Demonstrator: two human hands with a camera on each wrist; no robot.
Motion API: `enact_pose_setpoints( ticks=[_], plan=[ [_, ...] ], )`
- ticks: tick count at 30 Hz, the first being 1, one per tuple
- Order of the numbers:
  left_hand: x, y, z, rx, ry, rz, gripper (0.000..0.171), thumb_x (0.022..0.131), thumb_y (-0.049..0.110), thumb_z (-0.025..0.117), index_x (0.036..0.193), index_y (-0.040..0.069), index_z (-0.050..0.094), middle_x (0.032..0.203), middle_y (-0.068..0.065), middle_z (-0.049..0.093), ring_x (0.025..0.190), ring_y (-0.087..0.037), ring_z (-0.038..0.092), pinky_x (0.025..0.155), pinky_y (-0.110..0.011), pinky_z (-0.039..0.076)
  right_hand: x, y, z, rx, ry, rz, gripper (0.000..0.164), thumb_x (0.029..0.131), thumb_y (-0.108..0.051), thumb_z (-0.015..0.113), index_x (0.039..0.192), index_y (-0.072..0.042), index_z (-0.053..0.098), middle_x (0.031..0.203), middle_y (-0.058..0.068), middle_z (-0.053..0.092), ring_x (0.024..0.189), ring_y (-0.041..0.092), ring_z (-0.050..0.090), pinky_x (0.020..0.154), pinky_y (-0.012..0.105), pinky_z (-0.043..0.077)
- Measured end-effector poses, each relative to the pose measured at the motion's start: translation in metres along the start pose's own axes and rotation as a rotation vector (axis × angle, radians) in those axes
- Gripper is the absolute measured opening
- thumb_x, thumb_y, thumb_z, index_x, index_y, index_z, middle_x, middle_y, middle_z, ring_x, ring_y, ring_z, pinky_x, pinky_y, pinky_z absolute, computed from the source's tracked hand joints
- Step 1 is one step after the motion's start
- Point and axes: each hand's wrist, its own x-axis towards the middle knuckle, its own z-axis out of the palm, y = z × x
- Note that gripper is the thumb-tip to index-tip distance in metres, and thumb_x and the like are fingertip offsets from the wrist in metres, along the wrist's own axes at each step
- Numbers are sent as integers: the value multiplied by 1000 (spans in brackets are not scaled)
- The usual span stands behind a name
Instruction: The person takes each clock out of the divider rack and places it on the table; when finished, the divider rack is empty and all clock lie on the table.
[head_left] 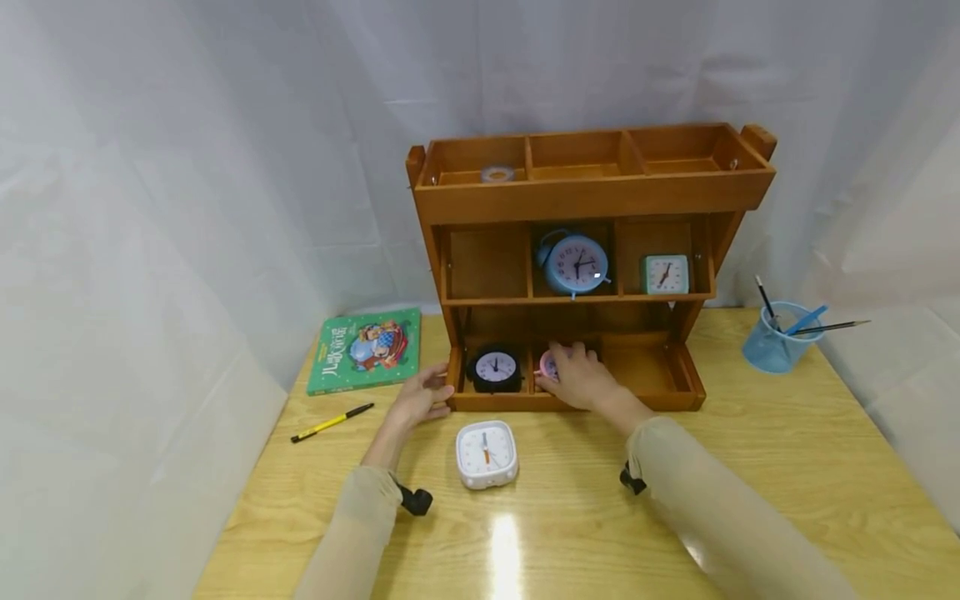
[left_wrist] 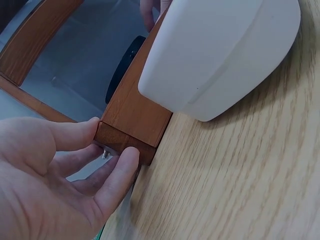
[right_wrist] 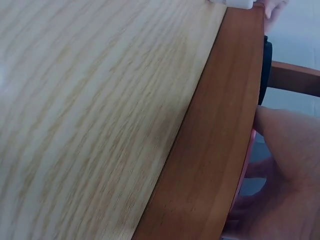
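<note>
A wooden three-tier shelf [head_left: 600,200] stands at the back of the table. My right hand [head_left: 581,375] reaches into its bottom middle compartment and grips a pink alarm clock [head_left: 547,364], mostly hidden behind the fingers and the front board. With thumb and fingers, my left hand [head_left: 418,400] holds the shelf's bottom left corner [left_wrist: 122,137]. Beside the pink clock, in the bottom left compartment, sits a black alarm clock [head_left: 496,369]. A white square clock [head_left: 486,454] lies face up on the table in front of the shelf, between my arms.
On the middle tier are a blue alarm clock [head_left: 576,264] and a small green-edged clock [head_left: 666,274]. A tape roll [head_left: 497,174] lies in the top tier. At left lie a green book [head_left: 365,352] and a yellow pen [head_left: 332,422]; a blue pen cup [head_left: 772,346] stands at right.
</note>
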Motion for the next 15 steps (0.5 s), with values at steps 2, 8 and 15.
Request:
enact_pose_setpoints(
  ticks=[2, 8, 15],
  plan=[
    [0, -1, 0, -1, 2, 3, 59, 106, 4, 58, 161, 6, 40, 160, -27, 43, 138, -42, 55, 103, -42, 62, 1, -1, -1, 11, -5, 19, 77, 101, -54, 65, 158, -8, 39, 144, 32, 50, 125, 48, 55, 104, 63, 56],
    [2, -3, 0, -8, 0, 3, 58, 106, 3, 58, 162, 6, 40, 161, -26, 41, 140, -42, 54, 104, -44, 62, 2, -1, 0, 19, 28, 50, 77, 98, -53, 71, 153, -6, 45, 138, 30, 54, 121, 47, 58, 101, 61, 58],
    [2, -2, 0, -6, 5, 6, 57, 106, 4, 58, 161, 5, 40, 161, -27, 42, 139, -41, 54, 105, -44, 61, 2, 0, 0, 43, 56, 56, 76, 98, -53, 70, 150, -3, 47, 135, 30, 53, 115, 46, 60, 98, 59, 60]
  ],
)
